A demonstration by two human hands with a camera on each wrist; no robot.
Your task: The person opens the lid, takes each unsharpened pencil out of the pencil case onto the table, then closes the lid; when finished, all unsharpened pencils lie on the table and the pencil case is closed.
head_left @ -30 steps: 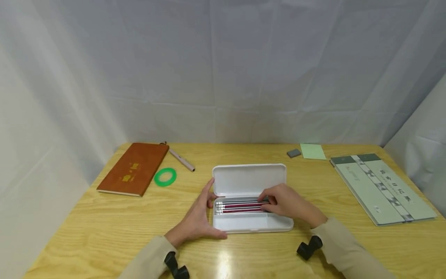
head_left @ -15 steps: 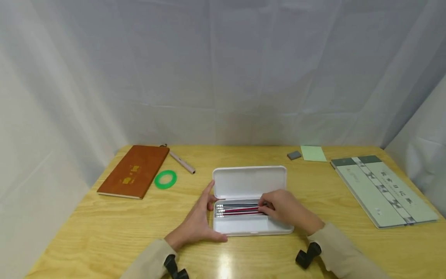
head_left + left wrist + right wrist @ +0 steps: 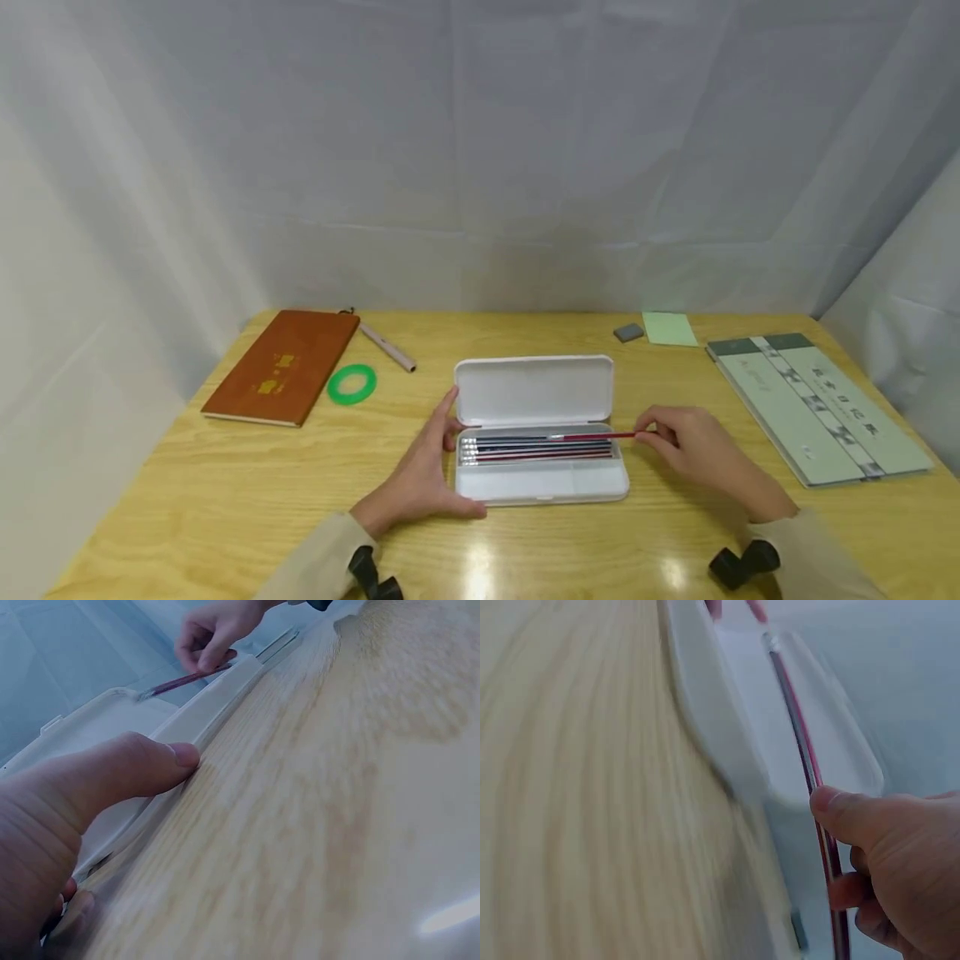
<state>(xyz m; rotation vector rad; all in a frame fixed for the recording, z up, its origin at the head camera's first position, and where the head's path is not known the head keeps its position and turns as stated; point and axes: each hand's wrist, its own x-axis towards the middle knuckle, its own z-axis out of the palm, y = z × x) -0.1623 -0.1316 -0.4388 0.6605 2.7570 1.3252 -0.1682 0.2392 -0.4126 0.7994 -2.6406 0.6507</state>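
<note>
A white pencil case (image 3: 517,483) lies with its lid (image 3: 534,392) raised. Several striped pencils (image 3: 540,450) lie side by side in its rear compartment, metal ends to the left. My left hand (image 3: 423,475) holds the case's left end, the thumb on the front edge and the other fingers at the left side and lid. Just past the right end, my right hand (image 3: 701,450) pinches a red and dark striped pencil (image 3: 799,727) between thumb and fingers. That pencil's metal-tipped end points left, over the rear of the case. Its other end is hidden by the hand in the head view.
On the left lie a brown notebook (image 3: 285,367), a green tape ring (image 3: 352,384) and a pale pen (image 3: 387,347). Behind the case to the right are a grey eraser (image 3: 628,332) and green sticky notes (image 3: 670,329). A large pale green book (image 3: 817,408) lies at far right.
My right hand has moved right, out of the case, drawing one pencil up from the row. The left hand has kept its place on the case.
</note>
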